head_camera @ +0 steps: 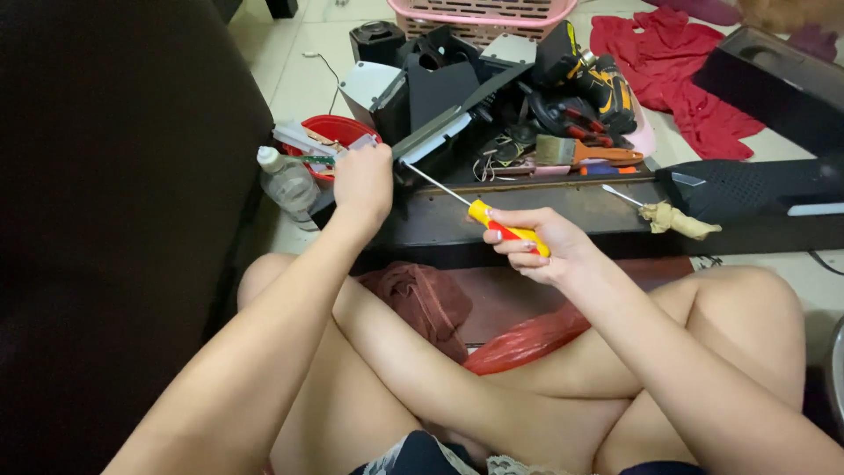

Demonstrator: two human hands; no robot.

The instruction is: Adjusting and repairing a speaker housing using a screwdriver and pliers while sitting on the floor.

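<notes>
Yellow-handled screwdriver (505, 229), just one, gripped by right hand (545, 242); left hand (363, 180) clutches one black panel (422, 136).

A single head-worn camera is looking steeply down and forward from close above the seated person's crossed legs, facing the cluttered floor (299, 70) just ahead of them

A screwdriver (492, 222) with a yellow and red handle is lying slantwise, its thin metal shaft pointing up and left toward a dark flat panel (440, 132). The panel is tilting on edge, probably plastic, among black parts.
</notes>
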